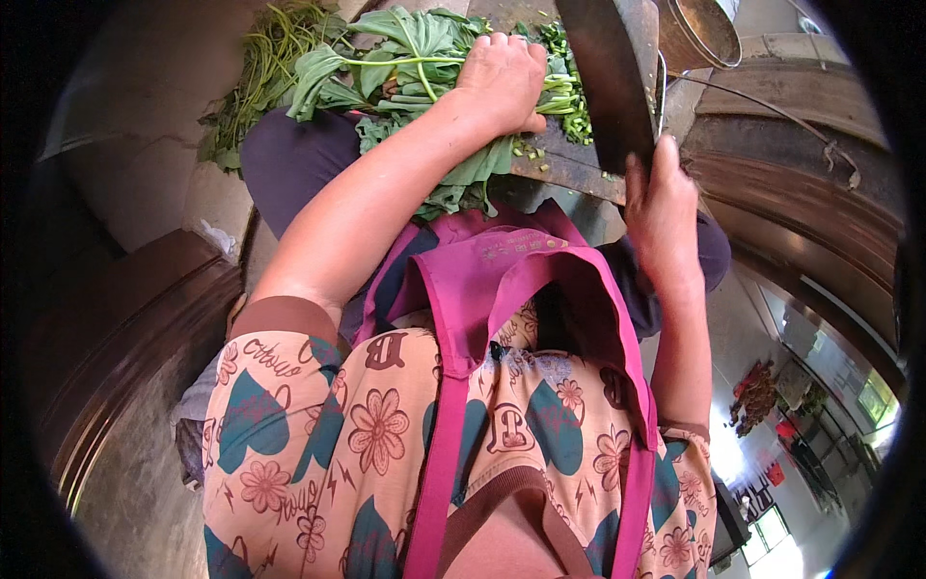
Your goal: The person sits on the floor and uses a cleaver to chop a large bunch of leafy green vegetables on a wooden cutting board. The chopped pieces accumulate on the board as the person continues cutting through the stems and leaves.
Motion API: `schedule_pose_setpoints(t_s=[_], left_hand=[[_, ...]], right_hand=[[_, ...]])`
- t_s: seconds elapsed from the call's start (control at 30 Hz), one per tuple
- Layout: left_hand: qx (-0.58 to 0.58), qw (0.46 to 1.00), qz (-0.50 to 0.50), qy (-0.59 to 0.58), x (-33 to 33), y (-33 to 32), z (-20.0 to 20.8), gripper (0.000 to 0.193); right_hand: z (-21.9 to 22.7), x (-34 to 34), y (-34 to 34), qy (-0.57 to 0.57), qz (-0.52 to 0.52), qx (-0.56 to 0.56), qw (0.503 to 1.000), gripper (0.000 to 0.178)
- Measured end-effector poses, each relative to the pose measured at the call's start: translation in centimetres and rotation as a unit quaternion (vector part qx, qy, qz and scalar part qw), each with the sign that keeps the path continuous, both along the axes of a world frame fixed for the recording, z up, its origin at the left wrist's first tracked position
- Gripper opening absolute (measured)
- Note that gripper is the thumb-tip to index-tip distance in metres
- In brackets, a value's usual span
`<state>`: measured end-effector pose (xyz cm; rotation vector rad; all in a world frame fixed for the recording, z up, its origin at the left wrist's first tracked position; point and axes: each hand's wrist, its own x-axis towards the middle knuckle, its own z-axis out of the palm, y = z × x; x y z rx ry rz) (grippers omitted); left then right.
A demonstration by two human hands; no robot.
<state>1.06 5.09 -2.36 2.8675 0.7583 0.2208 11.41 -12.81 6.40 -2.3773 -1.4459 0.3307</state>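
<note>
My left hand [502, 82] is closed over a bunch of leafy greens [405, 63], pressing its stems down on a dark chopping board [574, 169]. Large leaves spill out to the left of the hand and toward my knees. Just right of my fingers lie short chopped green stem pieces [577, 121], some scattered along the board's near edge. In my right hand [664, 212] is a cleaver [610, 82], its broad dark blade raised and tilted to the right of the cut pieces. Part of the blade runs past the top of the picture.
At the far left is a heap of thin-stemmed greens [280, 58]. A metal bucket [702, 34] stands at the far right, near a thin cord [791, 111]. Dark wooden furniture [135, 338] rises at my left. A magenta apron [521, 256] hangs over my lap.
</note>
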Motion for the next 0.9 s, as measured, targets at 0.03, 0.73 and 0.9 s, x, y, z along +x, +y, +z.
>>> schedule_pose_setpoints(t_s=[0.03,0.73,0.9], left_hand=[[0.000,1.000,-0.002,-0.007,-0.1,-0.1,0.0,0.062],[-0.027,0.999,0.015,0.023,0.6,-0.6,1.2,0.064],[-0.016,0.998,0.049,0.035,0.5,-0.5,0.5,0.071]], right_hand=[[-0.2,-0.6,-1.0,0.003,0.009,-0.019,1.000,0.017],[-6.6,3.6,11.4,-0.011,-0.029,-0.014,0.999,0.028],[-1.5,2.1,4.2,-0.046,0.021,0.049,0.998,0.019]])
